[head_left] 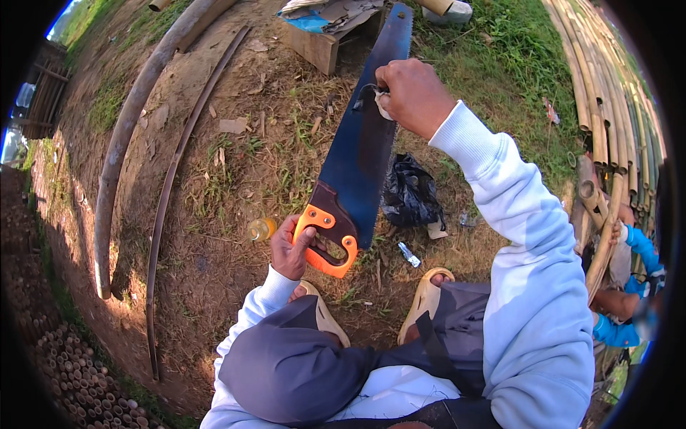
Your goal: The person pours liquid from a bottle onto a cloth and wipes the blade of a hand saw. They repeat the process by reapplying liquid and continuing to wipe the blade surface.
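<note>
A handsaw (pixel 350 168) with a dark blue blade slants up and away from me, its tip at the top of the view. My left hand (pixel 291 250) is closed round its orange and dark handle. Farther up, the fingers of my right hand (pixel 418 96) pinch a small whitish rag (pixel 384 106) against the blade, near its toothed right edge. Part of the rag is hidden by those fingers. Just left of the handle, a small bottle of yellow liquid (pixel 261 229) lies on the ground.
A black plastic bag (pixel 412 196) and a shiny wrapper (pixel 409 254) lie before my feet. Beyond, a wooden block (pixel 314 48) bears cardboard. A thick pole (pixel 125 146) and thin strip (pixel 179 157) lie left. Bamboo poles (pixel 607 93) and another person's blue sleeve (pixel 643 250) are right.
</note>
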A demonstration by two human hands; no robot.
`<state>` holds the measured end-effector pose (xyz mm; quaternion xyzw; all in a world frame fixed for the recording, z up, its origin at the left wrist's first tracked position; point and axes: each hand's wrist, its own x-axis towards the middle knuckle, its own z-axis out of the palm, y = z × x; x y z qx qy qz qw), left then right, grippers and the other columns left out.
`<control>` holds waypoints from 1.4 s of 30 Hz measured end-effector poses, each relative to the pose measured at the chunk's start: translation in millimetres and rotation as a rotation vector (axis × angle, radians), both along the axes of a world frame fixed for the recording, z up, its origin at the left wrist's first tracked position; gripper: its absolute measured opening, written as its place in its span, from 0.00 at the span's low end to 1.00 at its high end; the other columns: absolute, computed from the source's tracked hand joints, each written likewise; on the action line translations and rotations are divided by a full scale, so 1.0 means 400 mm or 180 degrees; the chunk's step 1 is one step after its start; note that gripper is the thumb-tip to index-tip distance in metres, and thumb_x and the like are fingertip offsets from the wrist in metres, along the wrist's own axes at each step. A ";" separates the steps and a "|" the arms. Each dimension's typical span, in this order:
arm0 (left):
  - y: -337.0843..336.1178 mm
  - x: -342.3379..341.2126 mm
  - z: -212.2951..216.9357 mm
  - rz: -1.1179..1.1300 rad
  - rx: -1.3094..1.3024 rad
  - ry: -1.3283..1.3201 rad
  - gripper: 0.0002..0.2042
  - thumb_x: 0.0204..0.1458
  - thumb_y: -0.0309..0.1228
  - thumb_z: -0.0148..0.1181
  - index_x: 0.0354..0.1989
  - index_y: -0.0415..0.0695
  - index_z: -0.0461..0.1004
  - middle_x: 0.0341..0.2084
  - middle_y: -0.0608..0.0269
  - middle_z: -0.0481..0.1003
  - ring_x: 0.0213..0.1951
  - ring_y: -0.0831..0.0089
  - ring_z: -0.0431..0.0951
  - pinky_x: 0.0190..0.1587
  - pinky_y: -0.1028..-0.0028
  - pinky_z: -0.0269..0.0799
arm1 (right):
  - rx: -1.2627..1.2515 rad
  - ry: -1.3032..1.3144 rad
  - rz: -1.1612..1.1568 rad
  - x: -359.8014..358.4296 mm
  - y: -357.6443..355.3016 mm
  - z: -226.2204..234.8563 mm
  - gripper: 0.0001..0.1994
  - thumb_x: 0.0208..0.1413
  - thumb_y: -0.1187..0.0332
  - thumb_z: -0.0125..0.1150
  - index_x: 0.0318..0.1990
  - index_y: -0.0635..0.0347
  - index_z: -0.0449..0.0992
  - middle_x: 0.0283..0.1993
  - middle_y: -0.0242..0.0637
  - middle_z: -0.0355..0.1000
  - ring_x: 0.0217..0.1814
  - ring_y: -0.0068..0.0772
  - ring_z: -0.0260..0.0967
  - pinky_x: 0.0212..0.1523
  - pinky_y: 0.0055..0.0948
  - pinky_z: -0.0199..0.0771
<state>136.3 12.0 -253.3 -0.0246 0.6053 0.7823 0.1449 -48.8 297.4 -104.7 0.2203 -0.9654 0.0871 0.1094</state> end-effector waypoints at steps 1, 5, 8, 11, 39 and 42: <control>0.000 0.001 0.000 -0.0027 -0.0021 0.0031 0.14 0.65 0.31 0.59 0.52 0.34 0.70 0.36 0.63 0.76 0.31 0.77 0.78 0.37 0.74 0.79 | 0.0058 -0.0126 -0.0118 -0.016 0.010 0.003 0.06 0.53 0.72 0.64 0.34 0.66 0.80 0.34 0.53 0.79 0.41 0.53 0.80 0.46 0.43 0.82; -0.003 0.009 0.000 -0.0074 -0.0043 -0.0096 0.13 0.65 0.30 0.58 0.51 0.34 0.70 0.37 0.62 0.76 0.32 0.76 0.78 0.37 0.73 0.80 | 0.0161 -0.0169 -0.0248 -0.046 0.037 0.009 0.06 0.51 0.73 0.64 0.34 0.67 0.80 0.30 0.51 0.78 0.39 0.54 0.80 0.45 0.46 0.81; -0.005 0.013 -0.004 -0.0080 -0.0084 -0.0104 0.13 0.65 0.30 0.58 0.51 0.33 0.70 0.37 0.61 0.76 0.32 0.75 0.78 0.37 0.73 0.80 | 0.0162 -0.0457 -0.0121 0.000 0.016 0.002 0.08 0.49 0.71 0.66 0.34 0.66 0.79 0.32 0.49 0.76 0.41 0.54 0.77 0.46 0.47 0.78; -0.007 0.012 -0.011 -0.0092 -0.0057 -0.0095 0.14 0.65 0.31 0.59 0.52 0.33 0.69 0.37 0.61 0.76 0.31 0.75 0.78 0.37 0.73 0.80 | 0.0209 -0.0814 0.0290 0.068 -0.014 -0.012 0.09 0.49 0.72 0.65 0.36 0.68 0.78 0.37 0.48 0.75 0.43 0.54 0.77 0.47 0.47 0.79; -0.026 0.019 -0.006 -0.0190 -0.0106 -0.0176 0.15 0.64 0.32 0.60 0.52 0.35 0.69 0.38 0.62 0.77 0.32 0.76 0.79 0.37 0.74 0.80 | 0.0046 0.0127 0.0411 -0.018 0.005 -0.036 0.05 0.57 0.71 0.60 0.38 0.62 0.79 0.38 0.46 0.75 0.46 0.49 0.77 0.50 0.42 0.79; -0.030 0.021 -0.001 -0.0251 -0.0155 -0.0163 0.14 0.64 0.32 0.60 0.51 0.35 0.69 0.37 0.62 0.77 0.31 0.75 0.80 0.36 0.74 0.79 | -0.0051 0.0014 0.0596 0.021 -0.009 -0.067 0.06 0.58 0.70 0.59 0.39 0.62 0.78 0.38 0.45 0.73 0.46 0.48 0.75 0.50 0.42 0.78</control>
